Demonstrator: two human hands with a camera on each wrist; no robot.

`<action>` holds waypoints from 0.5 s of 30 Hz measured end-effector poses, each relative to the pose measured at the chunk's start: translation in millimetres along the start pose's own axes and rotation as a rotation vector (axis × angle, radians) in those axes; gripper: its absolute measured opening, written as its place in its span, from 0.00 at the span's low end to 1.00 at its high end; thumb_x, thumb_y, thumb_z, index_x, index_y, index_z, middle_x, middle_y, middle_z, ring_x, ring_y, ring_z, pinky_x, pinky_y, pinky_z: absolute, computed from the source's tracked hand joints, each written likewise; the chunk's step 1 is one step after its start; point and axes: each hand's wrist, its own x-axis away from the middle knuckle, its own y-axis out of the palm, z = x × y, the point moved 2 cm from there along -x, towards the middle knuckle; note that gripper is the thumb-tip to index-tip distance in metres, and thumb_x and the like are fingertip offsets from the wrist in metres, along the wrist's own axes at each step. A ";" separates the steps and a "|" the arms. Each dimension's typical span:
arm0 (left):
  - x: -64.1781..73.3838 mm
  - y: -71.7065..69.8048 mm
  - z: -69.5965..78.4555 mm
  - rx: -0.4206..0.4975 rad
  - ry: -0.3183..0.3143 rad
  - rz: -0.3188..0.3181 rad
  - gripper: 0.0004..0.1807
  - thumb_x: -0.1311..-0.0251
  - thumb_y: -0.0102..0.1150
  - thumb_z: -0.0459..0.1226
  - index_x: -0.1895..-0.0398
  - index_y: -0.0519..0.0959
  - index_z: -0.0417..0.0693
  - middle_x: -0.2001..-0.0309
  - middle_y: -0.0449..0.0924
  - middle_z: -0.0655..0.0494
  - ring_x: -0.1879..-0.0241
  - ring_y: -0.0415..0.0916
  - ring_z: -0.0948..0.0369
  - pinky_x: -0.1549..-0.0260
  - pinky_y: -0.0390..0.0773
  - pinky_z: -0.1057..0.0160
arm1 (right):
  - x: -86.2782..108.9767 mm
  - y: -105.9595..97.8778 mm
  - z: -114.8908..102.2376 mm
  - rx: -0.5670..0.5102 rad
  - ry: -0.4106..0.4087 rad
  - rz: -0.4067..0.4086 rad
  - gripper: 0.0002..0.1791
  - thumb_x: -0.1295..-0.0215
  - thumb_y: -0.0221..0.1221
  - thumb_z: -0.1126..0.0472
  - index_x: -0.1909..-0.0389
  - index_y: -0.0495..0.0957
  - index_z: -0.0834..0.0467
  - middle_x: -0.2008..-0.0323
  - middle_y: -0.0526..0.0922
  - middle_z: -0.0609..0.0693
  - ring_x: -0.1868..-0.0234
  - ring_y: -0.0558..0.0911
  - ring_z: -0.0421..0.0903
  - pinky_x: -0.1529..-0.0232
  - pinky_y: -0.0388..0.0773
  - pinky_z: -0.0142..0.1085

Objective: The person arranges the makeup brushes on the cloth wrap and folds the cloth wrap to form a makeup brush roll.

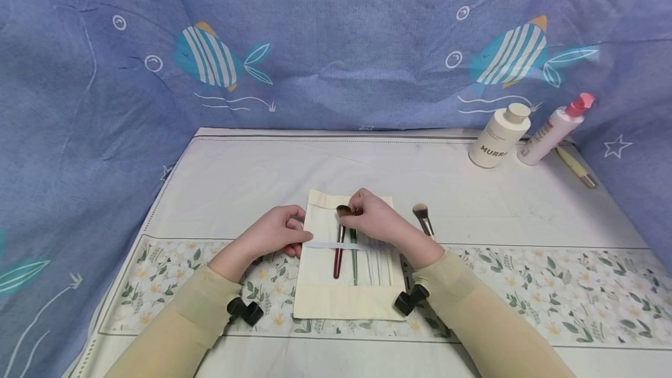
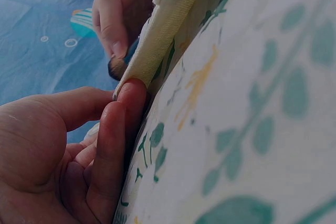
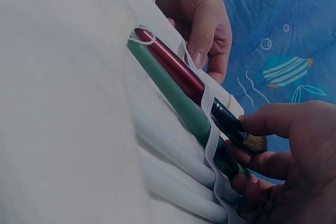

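Note:
A cream cloth brush roll (image 1: 320,302) lies unfolded on the table, with a pale elastic band (image 3: 210,109) running across it. My left hand (image 1: 279,231) pinches the roll's left edge between thumb and fingers. At the upper part of the roll, my right hand (image 1: 377,219) pinches a red-handled makeup brush (image 3: 176,66) near its dark bristles. That brush passes under the band, its handle pointing toward me. Beside it a green-handled brush (image 3: 176,93) is also under the band, close to the right fingertips. Several pale, slim handles (image 3: 173,153) lie to its right, partly hidden by the right hand.
Another makeup brush (image 1: 422,214) lies right of the roll, partly behind the right forearm. At the back right stand a white bottle (image 1: 496,142) and a pump bottle with a pink top (image 1: 551,133). A yellowish-handled tool (image 1: 574,165) lies beside them. A blue fish-print curtain (image 1: 336,45) hangs behind.

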 end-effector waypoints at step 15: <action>0.9 0.0 1.6 -0.002 0.003 0.000 0.16 0.32 0.65 0.34 0.49 0.73 0.36 0.75 0.84 0.52 0.79 0.83 0.57 0.76 0.86 0.61 | 4.3 3.5 -5.9 0.090 -0.022 -0.039 0.20 0.30 0.65 0.54 0.79 0.68 0.53 0.53 0.70 0.51 0.61 0.72 0.47 0.59 0.70 0.38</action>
